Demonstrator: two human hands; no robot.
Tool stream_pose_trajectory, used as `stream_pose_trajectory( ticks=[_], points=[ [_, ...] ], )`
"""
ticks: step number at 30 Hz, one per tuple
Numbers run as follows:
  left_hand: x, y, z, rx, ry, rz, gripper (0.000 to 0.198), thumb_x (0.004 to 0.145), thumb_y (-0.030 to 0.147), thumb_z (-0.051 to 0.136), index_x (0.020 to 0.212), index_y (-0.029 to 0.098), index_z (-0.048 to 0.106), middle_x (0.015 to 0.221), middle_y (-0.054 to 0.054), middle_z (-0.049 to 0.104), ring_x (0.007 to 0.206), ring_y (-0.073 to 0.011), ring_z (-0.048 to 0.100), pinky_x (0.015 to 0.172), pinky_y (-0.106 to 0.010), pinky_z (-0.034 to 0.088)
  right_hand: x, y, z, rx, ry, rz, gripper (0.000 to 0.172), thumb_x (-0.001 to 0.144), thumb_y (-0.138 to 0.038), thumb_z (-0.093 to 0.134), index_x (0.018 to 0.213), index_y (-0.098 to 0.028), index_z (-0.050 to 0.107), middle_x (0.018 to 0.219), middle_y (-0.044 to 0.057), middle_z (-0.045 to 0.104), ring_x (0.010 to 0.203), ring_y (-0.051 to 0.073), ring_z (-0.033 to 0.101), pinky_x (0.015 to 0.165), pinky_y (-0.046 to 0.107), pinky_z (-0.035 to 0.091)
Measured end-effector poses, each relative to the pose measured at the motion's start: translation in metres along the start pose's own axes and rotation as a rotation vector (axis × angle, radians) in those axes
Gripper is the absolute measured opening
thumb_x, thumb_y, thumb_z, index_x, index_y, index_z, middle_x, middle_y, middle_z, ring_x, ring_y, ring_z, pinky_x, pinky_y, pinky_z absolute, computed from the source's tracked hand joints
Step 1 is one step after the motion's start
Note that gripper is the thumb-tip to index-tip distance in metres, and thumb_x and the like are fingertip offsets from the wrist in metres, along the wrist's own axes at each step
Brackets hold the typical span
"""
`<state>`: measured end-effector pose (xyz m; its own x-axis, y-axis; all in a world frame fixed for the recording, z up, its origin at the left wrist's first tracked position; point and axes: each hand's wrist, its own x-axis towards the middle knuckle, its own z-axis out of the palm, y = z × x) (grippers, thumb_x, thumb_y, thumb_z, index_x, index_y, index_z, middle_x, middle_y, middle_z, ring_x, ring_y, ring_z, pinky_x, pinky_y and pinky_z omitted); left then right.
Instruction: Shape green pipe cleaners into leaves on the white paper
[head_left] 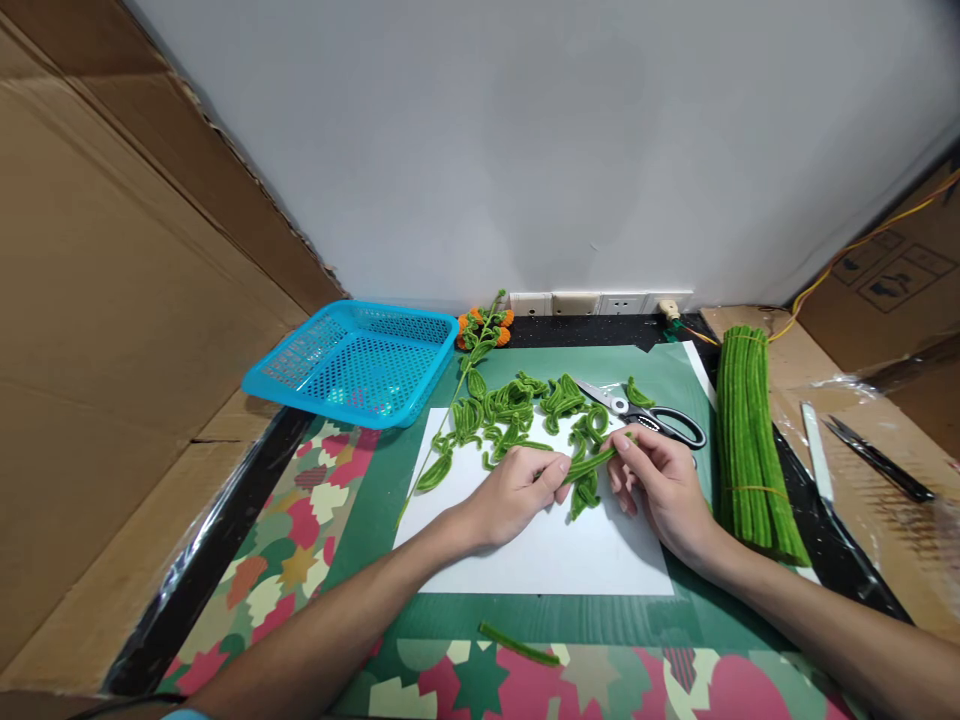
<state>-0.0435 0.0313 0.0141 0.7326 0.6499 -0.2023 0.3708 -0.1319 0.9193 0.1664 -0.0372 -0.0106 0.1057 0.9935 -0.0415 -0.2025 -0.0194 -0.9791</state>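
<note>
Between my two hands runs a small bunch of green pipe cleaners (589, 466), stretched above a white sheet of paper (540, 570). My left hand (525, 487) is closed around one end, and my right hand (654, 482) pinches the other between thumb and fingers. Just beyond them lies a heap of bent and looped green pipe-cleaner leaves (510, 402). Behind the right hand rest scissors (679, 425) with black and grey handles. A green stem (446, 415) with leaves slants along the paper's left side. One short green piece (519, 644) lies near the front edge.
A blue perforated basket (427, 395) sits at the back left, near orange pipe-cleaner flowers (504, 330). On the right stands a thick tied bundle of green pipe cleaners (754, 450). Farther right are a white-handled tool (817, 455) and black tweezers (881, 460). Cardboard (112, 300) walls the left side.
</note>
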Motion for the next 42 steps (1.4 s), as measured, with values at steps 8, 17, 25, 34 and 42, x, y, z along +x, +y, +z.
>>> stream_pose_trajectory(
  ticks=[8, 17, 25, 34, 42],
  points=[
    [-0.0003, -0.0011, -0.0003, 0.009, -0.002, 0.005, 0.058, 0.111, 0.057, 0.04, 0.071, 0.017, 0.053, 0.065, 0.002, 0.051, 0.061, -0.011, 0.044, 0.059, -0.025, 0.033, 0.0007, 0.0, 0.0002, 0.018, -0.01, -0.004, 0.034, 0.101, -0.054, 0.07, 0.089, -0.022, 0.068, 0.057, -0.004, 0.061, 0.039, 0.011, 0.049, 0.039, 0.025, 0.033],
    [-0.0009, 0.0003, -0.0002, 0.015, 0.001, 0.016, 0.057, 0.112, 0.053, 0.041, 0.071, 0.017, 0.054, 0.065, 0.002, 0.052, 0.061, -0.0105, 0.045, 0.061, -0.025, 0.033, 0.0, 0.0011, -0.0004, 0.032, -0.013, -0.004, 0.033, 0.102, -0.052, 0.07, 0.089, -0.021, 0.069, 0.058, -0.004, 0.061, 0.039, 0.01, 0.049, 0.039, 0.023, 0.033],
    [-0.0014, 0.0035, -0.0003, 0.046, 0.006, 0.016, 0.056, 0.112, 0.05, 0.041, 0.07, 0.016, 0.056, 0.063, 0.002, 0.051, 0.06, -0.0103, 0.045, 0.062, -0.025, 0.033, -0.0002, 0.0022, -0.0009, 0.035, -0.021, -0.004, 0.032, 0.101, -0.051, 0.07, 0.089, -0.021, 0.067, 0.058, -0.004, 0.062, 0.039, 0.01, 0.049, 0.039, 0.023, 0.033],
    [-0.0015, 0.0031, 0.0, 0.071, 0.001, 0.025, 0.055, 0.111, 0.05, 0.041, 0.07, 0.016, 0.055, 0.062, 0.003, 0.05, 0.06, -0.0105, 0.045, 0.062, -0.025, 0.032, 0.0023, -0.0005, 0.0003, 0.017, -0.021, -0.002, 0.036, 0.1, -0.054, 0.07, 0.088, -0.02, 0.068, 0.057, -0.003, 0.062, 0.038, 0.01, 0.049, 0.039, 0.023, 0.033],
    [-0.0009, 0.0034, 0.0001, 0.071, -0.007, 0.032, 0.055, 0.111, 0.05, 0.042, 0.068, 0.017, 0.052, 0.065, 0.002, 0.054, 0.062, -0.0112, 0.046, 0.064, -0.025, 0.035, 0.0016, 0.0005, -0.0006, 0.009, -0.039, -0.002, 0.035, 0.101, -0.052, 0.07, 0.088, -0.02, 0.069, 0.058, -0.003, 0.063, 0.039, 0.01, 0.05, 0.04, 0.023, 0.034]
  ],
)
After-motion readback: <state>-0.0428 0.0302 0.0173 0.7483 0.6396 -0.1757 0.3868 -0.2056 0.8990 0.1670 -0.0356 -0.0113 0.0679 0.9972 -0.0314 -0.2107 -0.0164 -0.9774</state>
